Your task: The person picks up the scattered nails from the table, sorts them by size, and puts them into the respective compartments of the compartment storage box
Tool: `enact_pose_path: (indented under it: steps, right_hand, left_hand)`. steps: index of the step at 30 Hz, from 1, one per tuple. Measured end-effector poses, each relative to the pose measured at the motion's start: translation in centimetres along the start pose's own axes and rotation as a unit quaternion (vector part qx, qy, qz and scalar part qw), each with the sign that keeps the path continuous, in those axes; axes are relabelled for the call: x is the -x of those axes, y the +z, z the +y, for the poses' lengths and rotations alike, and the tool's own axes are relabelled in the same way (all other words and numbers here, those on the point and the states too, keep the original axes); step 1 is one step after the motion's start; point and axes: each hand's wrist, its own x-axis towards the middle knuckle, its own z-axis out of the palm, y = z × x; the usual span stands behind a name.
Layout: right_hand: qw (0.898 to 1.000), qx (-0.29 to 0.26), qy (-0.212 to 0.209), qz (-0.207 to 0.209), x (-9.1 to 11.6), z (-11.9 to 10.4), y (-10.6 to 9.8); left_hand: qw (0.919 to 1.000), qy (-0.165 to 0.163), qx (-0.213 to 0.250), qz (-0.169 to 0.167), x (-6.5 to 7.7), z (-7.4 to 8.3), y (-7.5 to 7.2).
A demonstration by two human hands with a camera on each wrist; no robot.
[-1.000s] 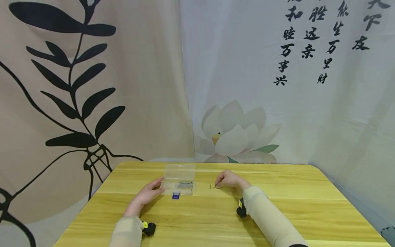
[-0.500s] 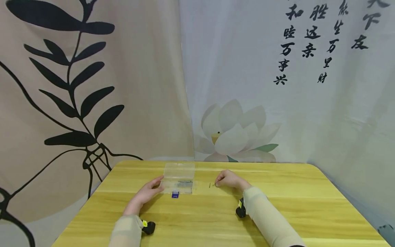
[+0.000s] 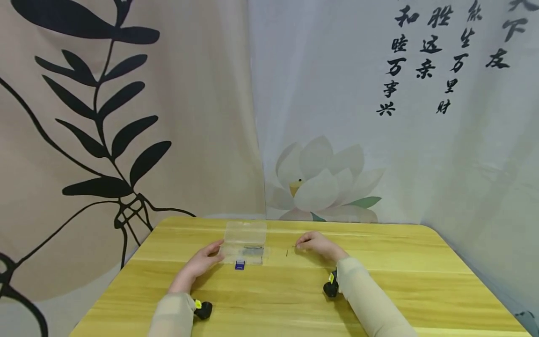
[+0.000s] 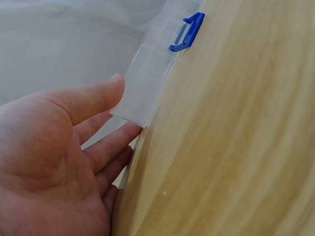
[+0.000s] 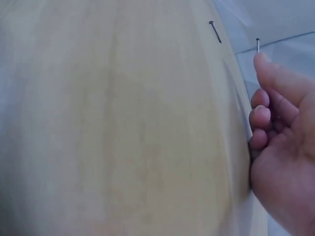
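A clear plastic box (image 3: 229,258) with a blue latch (image 3: 239,265) stands with its lid (image 3: 246,232) up near the back of the table. Several thin dark pieces (image 3: 253,248) lie inside. My left hand (image 3: 201,263) holds the box's left end; in the left wrist view the thumb is at its edge and fingertips touch its corner. Just right of the box, my right hand (image 3: 316,244) pinches a nail (image 5: 258,44) between thumb and forefinger, its head pointing up. Another nail (image 5: 215,32) lies on the table close by.
The wooden table (image 3: 269,304) has its far edge just behind the box, with a printed curtain (image 3: 202,117) hanging beyond it. A small black camera (image 3: 331,285) sits on the right wrist, and another camera (image 3: 204,311) on the left.
My right hand has shifted slightly right and up, taking its nail away from the one lying on the table. The left hand stays at the box.
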Motion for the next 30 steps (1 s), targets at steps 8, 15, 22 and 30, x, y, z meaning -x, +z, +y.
enact_pose_path:
  steps: [8, 15, 22, 30]
  right_hand:
    - [0.998, -0.064, 0.010, 0.022, -0.1, 0.9, -0.6]
    - [0.996, -0.080, 0.014, 0.023, -0.3, 1.0, -0.5]
    - [0.998, -0.036, 0.050, 0.008, -1.1, -0.5, -0.3]
    - [0.999, 0.003, 0.049, -0.007, -2.1, -2.5, 0.1]
  left_hand:
    - [1.0000, -0.001, -0.002, -0.001, -0.1, 0.1, 0.1]
    - [1.0000, -0.005, -0.005, 0.002, -0.2, 0.0, 0.0]
    - [1.0000, -0.002, 0.002, -0.003, -0.3, -0.1, -0.3]
    - [1.0000, -0.006, 0.000, -0.001, -0.3, -0.2, -0.1]
